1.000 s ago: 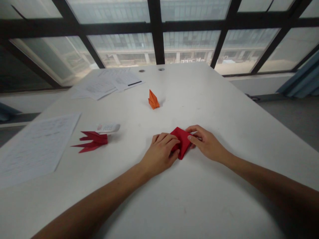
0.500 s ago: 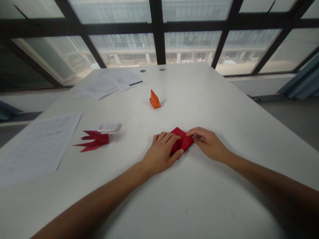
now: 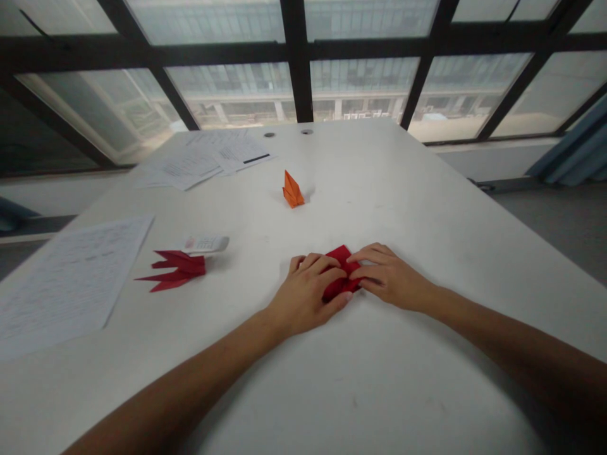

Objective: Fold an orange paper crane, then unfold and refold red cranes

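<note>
- On my feed both hands meet near the middle of the white table [image 3: 379, 379], on one small piece of red paper [image 3: 340, 254] that lies flat on the tabletop
- The left hand [image 3: 308, 294] covers the paper's left half: fingers bent and close together, pressing down on it, thumb along the near edge
- The right hand [image 3: 386, 278] comes in from the other side, fingertips drawn nearly together on the paper's right edge, touching the left fingers; I cannot tell whether the thumb is under a flap
- I read the fold as partly made: the paper is already a compact, layered shape, but flat, not the pointed form of the two pieces beside it
- Those look finished: an orange folded figure [image 3: 292, 189] standing farther back, and a red folded figure [image 3: 175, 270] with spiky points to the left, just beside a small white device [image 3: 203, 244]
- Printed sheets [image 3: 71, 278] lie at the left edge, more papers [image 3: 208, 158] near the window, all well apart from the hands
</note>
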Available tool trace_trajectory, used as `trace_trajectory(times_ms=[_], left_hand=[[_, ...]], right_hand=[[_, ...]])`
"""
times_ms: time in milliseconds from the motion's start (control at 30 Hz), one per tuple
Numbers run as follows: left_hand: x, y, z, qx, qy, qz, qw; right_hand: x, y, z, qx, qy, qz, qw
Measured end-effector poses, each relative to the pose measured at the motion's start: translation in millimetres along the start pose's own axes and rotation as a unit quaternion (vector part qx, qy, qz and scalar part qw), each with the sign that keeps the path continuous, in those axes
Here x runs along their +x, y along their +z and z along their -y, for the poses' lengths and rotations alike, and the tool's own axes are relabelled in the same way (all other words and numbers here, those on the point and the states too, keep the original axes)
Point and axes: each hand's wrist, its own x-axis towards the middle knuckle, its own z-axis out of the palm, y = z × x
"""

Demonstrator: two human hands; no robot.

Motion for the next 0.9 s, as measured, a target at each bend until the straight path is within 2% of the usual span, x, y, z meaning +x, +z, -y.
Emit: trace_trajectory(times_ms=[100, 333, 633, 900], left_hand=[[-0.5, 0.7, 0.0, 0.003, 0.003, -0.006, 1.000], [1.0, 1.1, -1.6, -0.005, 0.015, -0.020, 1.000], [4.1, 1.1, -3.7, -0.038, 0.026, 0.008, 0.999], [4.7, -0.6, -2.0, -0.049, 0.013, 0.028, 0.998]], right_hand=[[1.2, -1.8, 2.6, -0.011, -0.020, 0.019, 1.000], [1.0, 0.7, 3.0, -0.035, 0.011, 0.013, 0.999], [1.2, 5.1, 5.5, -0.014, 0.053, -0.024, 0.998], [2.7, 4.8, 8.0, -0.004, 0.103, 0.012, 0.995]])
